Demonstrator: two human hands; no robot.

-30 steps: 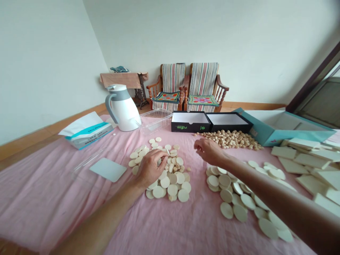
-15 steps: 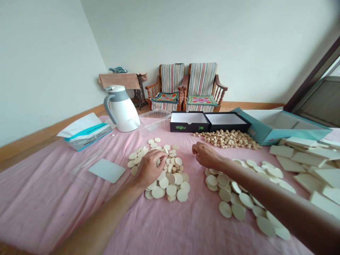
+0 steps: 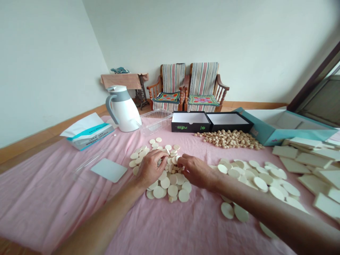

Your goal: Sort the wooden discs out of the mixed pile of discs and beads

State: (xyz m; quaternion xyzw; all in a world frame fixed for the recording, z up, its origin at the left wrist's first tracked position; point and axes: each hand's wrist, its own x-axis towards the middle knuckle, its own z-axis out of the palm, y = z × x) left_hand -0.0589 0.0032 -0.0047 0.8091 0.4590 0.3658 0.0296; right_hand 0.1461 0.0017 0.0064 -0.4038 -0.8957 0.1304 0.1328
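Across a rumpled pink cloth (image 3: 204,219), a person works bare-handed over a loose cluster of pale discs (image 3: 165,182), with small wooden beads (image 3: 175,168) among them at the middle. The left hand (image 3: 152,168) arches over the cluster's left side, fingers curled, a single tilted disc (image 3: 168,151) at the fingertips; whether it is gripped cannot be told. Opposite, the right hand (image 3: 195,171) reaches in from the cluster's right side with bent fingers pointing toward the beads, the tips too hidden to show whether they pinch anything. A second spread of discs (image 3: 260,182) lies partly beneath the view of the right forearm, rectangular slabs (image 3: 313,159) stacked unevenly beyond it. Farther back, a heap of beads (image 3: 231,139) sits before two black boxes (image 3: 191,127), placed end to end beside a light-blue box (image 3: 273,137). To the left stand a white-and-grey jug (image 3: 124,115), a clear plastic tray (image 3: 156,122) and a tissue packet (image 3: 89,134), with a pale sheet (image 3: 108,170) nearer the left forearm. Two wooden armchairs (image 3: 204,79) draped in striped fabric face the scene from the wall.
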